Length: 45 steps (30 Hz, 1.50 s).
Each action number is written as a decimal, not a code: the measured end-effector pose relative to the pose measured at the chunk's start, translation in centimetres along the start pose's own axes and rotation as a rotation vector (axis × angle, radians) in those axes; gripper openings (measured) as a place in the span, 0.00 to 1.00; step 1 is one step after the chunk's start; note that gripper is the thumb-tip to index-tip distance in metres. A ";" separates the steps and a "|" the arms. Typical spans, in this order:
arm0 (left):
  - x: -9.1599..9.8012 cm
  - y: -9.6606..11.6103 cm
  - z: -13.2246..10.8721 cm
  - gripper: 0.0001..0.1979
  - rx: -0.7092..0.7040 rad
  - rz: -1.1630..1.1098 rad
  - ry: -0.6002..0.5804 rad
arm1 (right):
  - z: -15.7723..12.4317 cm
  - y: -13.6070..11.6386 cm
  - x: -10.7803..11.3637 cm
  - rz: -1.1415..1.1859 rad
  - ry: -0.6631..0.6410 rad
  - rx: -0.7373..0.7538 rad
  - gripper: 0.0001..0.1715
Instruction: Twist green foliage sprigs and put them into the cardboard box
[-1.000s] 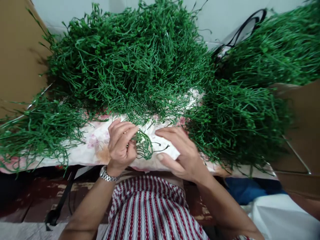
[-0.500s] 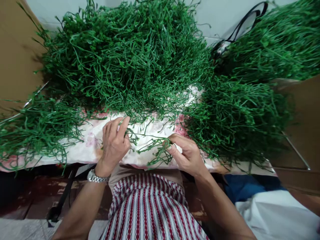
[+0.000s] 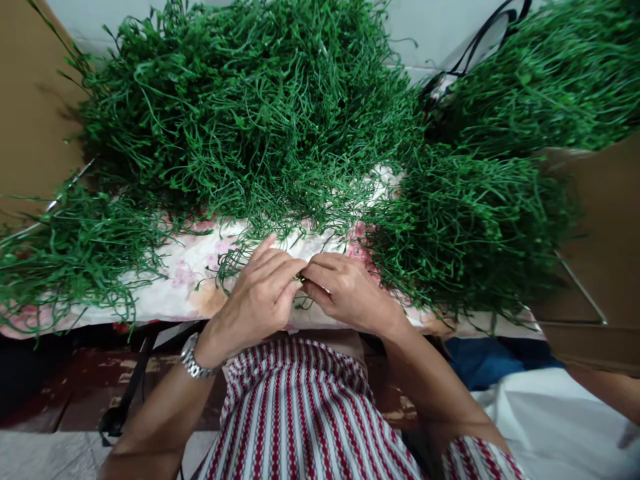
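Note:
My left hand [image 3: 263, 293] and my right hand [image 3: 345, 290] meet at the fingertips above a flower-patterned cloth [image 3: 187, 250]. Both pinch the same small cluster of thin green stems [image 3: 227, 263] with little bud-like tips. Part of this cluster sticks out to the left behind my left hand, and the rest is mostly hidden by my fingers. A silver watch sits on my left wrist. Behind my hands rises a large heap of similar green stems [image 3: 250, 113].
Smaller piles of stems lie at the left [image 3: 75, 253] and right [image 3: 465, 227]. Brown cardboard [image 3: 600, 233] stands at the right, with more cardboard [image 3: 35, 120] at the left. Another person's arm [image 3: 605, 393] and white cloth [image 3: 545, 420] show at the lower right.
My left hand has moved right and closed on the stems. My right hand has shifted slightly left, bringing the fingertips together. Another person's arm has appeared at the right edge.

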State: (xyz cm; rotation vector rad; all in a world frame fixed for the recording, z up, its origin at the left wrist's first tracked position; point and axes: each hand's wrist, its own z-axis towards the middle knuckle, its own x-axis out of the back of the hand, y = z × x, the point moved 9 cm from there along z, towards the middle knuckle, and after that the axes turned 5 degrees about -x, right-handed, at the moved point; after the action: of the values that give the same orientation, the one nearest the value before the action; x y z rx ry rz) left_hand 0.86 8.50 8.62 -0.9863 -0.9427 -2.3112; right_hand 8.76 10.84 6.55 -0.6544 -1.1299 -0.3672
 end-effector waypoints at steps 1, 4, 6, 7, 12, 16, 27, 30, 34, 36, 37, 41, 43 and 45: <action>-0.2 -0.3 -0.1 0.12 0.026 -0.028 0.017 | 0.1 -0.1 -0.1 0.002 -0.013 0.006 0.10; 0.2 -2.2 -1.3 0.06 0.159 -0.179 0.121 | 0.0 0.4 -0.1 0.120 -0.034 -0.008 0.13; 0.6 -3.3 -2.3 0.05 0.229 -0.283 0.183 | -0.3 1.0 0.0 0.245 -0.017 -0.027 0.13; 0.8 -3.7 -2.8 0.04 0.252 -0.321 0.201 | -0.4 1.3 0.1 0.305 0.000 -0.034 0.12; 0.9 -3.5 -3.2 0.06 0.236 -0.308 0.197 | -0.4 1.7 0.3 0.469 0.046 -0.050 0.10; 0.9 -1.1 -2.5 0.15 0.045 -0.199 0.151 | 0.0 1.6 0.5 0.562 0.047 -0.110 0.10; 2.0 -1.8 -3.0 0.09 0.144 -0.234 0.316 | -1.4 0.4 5.0 0.312 0.487 -0.041 0.18; 2.7 -1.7 -3.2 0.08 0.174 -0.213 0.406 | -2.5 -1.6 5.5 0.297 0.529 0.104 0.18; 2.5 -1.6 -3.3 0.08 0.222 -0.243 0.453 | -1.9 -1.7 2.9 0.303 0.383 0.052 0.13; 2.4 -1.8 -3.5 0.07 0.243 -0.262 0.462 | -1.9 -1.1 2.4 0.303 0.398 -0.005 0.08; 2.4 -1.9 -3.5 0.07 0.246 -0.259 0.460 | -1.9 -0.8 2.3 0.303 0.405 -0.021 0.06; 3.2 -1.0 -3.0 0.11 0.159 -0.109 0.405 | -1.6 -1.0 1.9 0.318 0.279 0.025 0.05; 3.4 0.3 -2.2 0.14 0.049 0.027 0.315 | -1.2 -1.4 1.6 0.305 0.197 0.062 0.07; 2.8 1.4 -1.3 0.15 -0.071 0.104 0.171 | -0.9 -1.7 1.3 0.278 0.142 0.081 0.10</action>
State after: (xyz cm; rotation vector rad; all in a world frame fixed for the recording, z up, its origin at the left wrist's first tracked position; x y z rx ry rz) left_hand -0.59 6.20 10.62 -0.8289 -0.7279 -2.3127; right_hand 8.88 9.01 7.97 -0.6923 -0.8996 -0.1271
